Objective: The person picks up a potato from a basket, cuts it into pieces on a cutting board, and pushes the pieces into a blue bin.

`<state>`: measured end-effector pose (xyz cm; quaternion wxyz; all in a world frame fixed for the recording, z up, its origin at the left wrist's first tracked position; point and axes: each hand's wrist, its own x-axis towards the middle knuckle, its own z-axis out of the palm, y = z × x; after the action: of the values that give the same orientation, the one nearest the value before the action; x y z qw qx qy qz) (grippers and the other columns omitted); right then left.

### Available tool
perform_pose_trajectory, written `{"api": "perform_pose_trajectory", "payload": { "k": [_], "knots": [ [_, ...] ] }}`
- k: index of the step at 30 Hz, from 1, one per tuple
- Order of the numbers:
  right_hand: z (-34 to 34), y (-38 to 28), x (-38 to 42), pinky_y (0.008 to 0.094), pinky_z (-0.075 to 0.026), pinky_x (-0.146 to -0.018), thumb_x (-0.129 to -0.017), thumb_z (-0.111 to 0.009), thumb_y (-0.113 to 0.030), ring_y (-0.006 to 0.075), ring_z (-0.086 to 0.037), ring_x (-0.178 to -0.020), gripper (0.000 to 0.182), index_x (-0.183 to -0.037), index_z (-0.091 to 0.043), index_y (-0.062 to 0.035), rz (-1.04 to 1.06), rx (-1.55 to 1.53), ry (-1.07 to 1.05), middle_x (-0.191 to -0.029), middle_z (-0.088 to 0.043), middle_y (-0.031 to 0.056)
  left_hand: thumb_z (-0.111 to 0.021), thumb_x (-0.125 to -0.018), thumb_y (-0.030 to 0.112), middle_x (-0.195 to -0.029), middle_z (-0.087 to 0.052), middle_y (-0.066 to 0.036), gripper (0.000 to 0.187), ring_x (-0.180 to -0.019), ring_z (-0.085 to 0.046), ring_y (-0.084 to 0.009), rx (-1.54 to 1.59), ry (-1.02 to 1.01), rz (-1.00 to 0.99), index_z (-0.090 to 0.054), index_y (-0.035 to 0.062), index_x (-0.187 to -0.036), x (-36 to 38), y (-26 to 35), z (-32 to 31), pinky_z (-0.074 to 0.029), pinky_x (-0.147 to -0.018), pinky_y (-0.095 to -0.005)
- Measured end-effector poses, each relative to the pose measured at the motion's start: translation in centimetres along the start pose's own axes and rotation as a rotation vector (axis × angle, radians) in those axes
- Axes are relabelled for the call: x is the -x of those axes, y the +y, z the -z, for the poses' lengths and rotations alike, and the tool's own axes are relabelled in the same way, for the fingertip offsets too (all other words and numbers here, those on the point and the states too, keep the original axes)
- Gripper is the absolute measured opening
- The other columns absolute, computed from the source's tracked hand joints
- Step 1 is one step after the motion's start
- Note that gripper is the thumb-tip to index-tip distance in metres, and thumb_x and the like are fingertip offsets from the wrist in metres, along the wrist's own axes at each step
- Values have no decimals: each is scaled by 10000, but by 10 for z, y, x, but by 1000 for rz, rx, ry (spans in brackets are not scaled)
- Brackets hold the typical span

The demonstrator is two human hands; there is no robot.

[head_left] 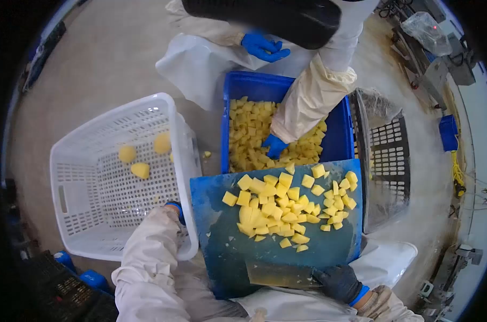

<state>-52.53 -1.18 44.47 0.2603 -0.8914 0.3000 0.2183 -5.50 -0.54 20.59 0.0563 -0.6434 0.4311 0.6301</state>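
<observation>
My right hand (341,284), in a dark glove with a blue cuff, is closed on the handle of a broad-bladed knife (281,275). The blade lies flat along the near side of a blue cutting board (216,252). Diced potatoes (275,206) are heaped on the board's far half, with a smaller group to the right. My left hand (177,211) reaches to the right side of a white perforated basket (66,177); only a bit of blue glove shows and its fingers are hidden. Inside that basket lie several peeled potatoes (140,170).
Beyond the board, a blue bin (259,79) holds many potato cubes (249,126). A co-worker's blue-gloved hand (275,146) reaches into it; their other hand (265,47) hovers behind it. A dark crate (389,145) with clear plastic stands at right.
</observation>
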Motion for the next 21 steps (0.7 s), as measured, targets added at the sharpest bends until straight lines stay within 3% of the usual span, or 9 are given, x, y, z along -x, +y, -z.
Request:
{"api": "perform_pose_trajectory", "payload": {
  "k": [3, 4, 5, 7, 12, 14, 15, 18, 21],
  "knots": [
    [5, -4, 1, 397, -457, -499, -766, -580, -206, 273, -606, -587, 285, -1036, -609, -120, 18, -3, 82, -673, -603, 97, -648, -737, 310, -1056, -631, -187, 428, -994, -600, -297, 95, 36, 109, -619, 46, -1073, 24, -11, 7, -471, -836, -399],
    [3, -3, 2, 397, -457, -499, -766, -580, -206, 273, -606, -587, 285, -1036, -609, -120, 36, -11, 97, -673, -603, 97, -681, -737, 299, -1003, -637, -190, 432, -920, -610, -292, -492, 173, -200, -597, 32, -1067, 29, -13, 13, -484, -796, -399],
    [0, -2, 2, 404, -459, -515, -758, -587, -206, 280, -607, -596, 286, -1028, -614, -117, 15, -15, 80, -674, -606, 102, -697, -744, 271, -957, -638, -183, 418, -847, -614, -298, -120, 323, -165, -562, 40, -1064, 65, 7, 25, -488, -771, -402],
    [-3, -1, 3, 410, -461, -531, -750, -594, -207, 286, -607, -605, 287, -1020, -618, -114, 16, -29, 75, -675, -608, 106, -685, -774, 202, -904, -597, -111, 497, -663, -591, -135, 190, 412, -2, -452, 86, -1198, 140, 51, 43, -510, -515, -272],
    [-13, 6, 8, 437, -464, -592, -710, -613, -166, 322, -607, -652, 259, -957, -656, -99, 33, -129, 274, -703, -618, 146, -655, -807, 187, -931, -586, -67, 407, -682, -581, -120, 468, 742, -287, -485, 85, -1162, 261, 116, 12, -505, -505, -243],
    [-16, 8, 14, 438, -467, -603, -709, -609, -156, 327, -610, -666, 260, -957, -659, -95, 29, -163, 288, -717, -621, 151, -664, -811, 200, -968, -579, -49, 398, -695, -558, -94, 502, 631, -256, -504, 95, -1160, 276, 134, -27, -496, -527, -222],
    [-17, 8, 17, 438, -470, -614, -708, -605, -145, 331, -613, -679, 260, -956, -662, -92, 3, -198, 297, -730, -625, 157, -680, -808, 219, -970, -575, -38, 427, -700, -547, -77, 379, 621, -450, -498, 113, -1180, 270, 135, -51, -485, -545, -216],
    [-23, 7, 19, 441, -474, -625, -709, -602, -140, 338, -613, -689, 281, -982, -653, -93, -18, -246, 376, -760, -633, 152, -698, -789, 346, -1069, -587, -124, 487, -949, -592, -245, 94, 532, -402, -525, 93, -1166, 233, 142, -114, -467, -845, -355],
    [-31, 9, 18, 437, -476, -618, -717, -598, -142, 338, -614, -690, 301, -1012, -642, -100, -7, -286, 418, -777, -637, 146, -692, -775, 387, -1153, -551, -197, 560, -1062, -542, -362, -74, 746, -310, -506, 72, -1200, 198, 152, -165, -444, -887, -423]
  ]
}}
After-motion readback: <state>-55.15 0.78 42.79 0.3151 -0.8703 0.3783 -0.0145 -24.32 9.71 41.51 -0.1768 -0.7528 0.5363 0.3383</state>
